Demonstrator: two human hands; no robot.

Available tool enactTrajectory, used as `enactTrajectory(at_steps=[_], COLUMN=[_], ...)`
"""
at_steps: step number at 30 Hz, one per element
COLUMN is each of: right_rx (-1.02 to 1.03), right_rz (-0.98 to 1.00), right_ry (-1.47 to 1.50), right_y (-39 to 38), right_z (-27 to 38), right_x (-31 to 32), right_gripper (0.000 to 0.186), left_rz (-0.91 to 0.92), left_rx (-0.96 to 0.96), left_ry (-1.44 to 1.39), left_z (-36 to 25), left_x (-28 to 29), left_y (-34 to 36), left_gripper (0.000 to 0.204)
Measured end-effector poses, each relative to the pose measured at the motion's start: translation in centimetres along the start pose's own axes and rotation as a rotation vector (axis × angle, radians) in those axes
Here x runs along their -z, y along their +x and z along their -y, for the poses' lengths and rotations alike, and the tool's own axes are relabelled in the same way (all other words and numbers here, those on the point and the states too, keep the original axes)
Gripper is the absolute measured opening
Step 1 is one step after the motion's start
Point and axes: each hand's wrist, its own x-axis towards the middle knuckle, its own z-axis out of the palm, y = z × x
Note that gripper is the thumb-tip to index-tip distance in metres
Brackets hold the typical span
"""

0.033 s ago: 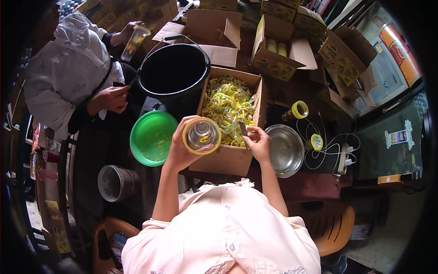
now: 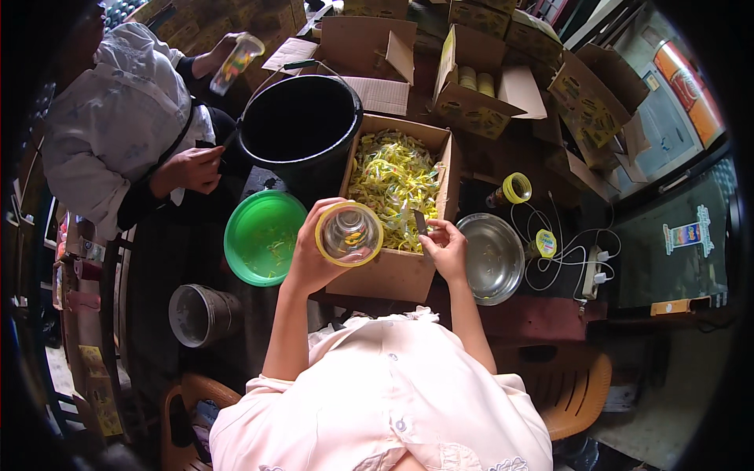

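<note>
My left hand (image 2: 314, 259) grips a clear plastic container (image 2: 349, 234) with a yellow rim, its open end facing up toward me, a few small coloured bits visible inside. My right hand (image 2: 444, 250) pinches a small dark flat piece (image 2: 420, 222), perhaps a blade, just right of the container. Behind both hands is a cardboard box (image 2: 448, 165) full of loose yellow-and-clear strips or wrappers (image 2: 393, 173). A green basin (image 2: 259, 235) with scattered yellow bits lies left of my left hand, and a steel bowl (image 2: 491, 259) lies right of my right hand.
A co-worker (image 2: 118, 125) at left holds another clear container (image 2: 236, 67). Around us are a black bucket (image 2: 338, 133), open cartons (image 2: 479, 110), a grey pail (image 2: 204, 314), a small yellow-rimmed tub (image 2: 514, 188), white cables with a power strip (image 2: 593, 275), and orange chairs (image 2: 569, 392).
The container in my left hand has shifted very slightly to the right. The co-worker's container at left has shifted a little. My right hand looks nearly unchanged.
</note>
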Motion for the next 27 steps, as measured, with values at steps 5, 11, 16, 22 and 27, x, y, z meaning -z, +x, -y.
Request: enactTrajectory(at_steps=[5, 11, 16, 22, 27], right_rx=[-0.038, -0.077, -0.092, -0.108, -0.095], right_rz=[-0.043, -0.168, -0.256, -0.347, -0.323], right_ry=[0.038, 0.222, 0.219, 0.218, 0.183], right_y=[-2.2, -3.9, -5.3, -7.1, -7.3], right_z=[-0.3, -0.9, 0.0, -1.2, -0.1], right_x=[0.6, 1.9, 2.6, 3.2, 1.3], right_gripper=[0.028, 0.029, 0.028, 0.028, 0.028], left_rz=[0.050, 0.095, 0.184, -0.058, 0.127], left_rx=[-0.078, -0.072, -0.148, -0.159, -0.048], left_ry=[-0.020, -0.030, 0.372, 0.425, 1.359], left_z=[-0.7, 1.7, 3.5, 0.2, 4.3], left_x=[-0.2, -0.6, 0.5, 6.4, 11.0], left_y=[0.9, 2.7, 5.9, 11.3, 16.7], left_gripper=[0.056, 0.054, 0.056, 0.051, 0.055])
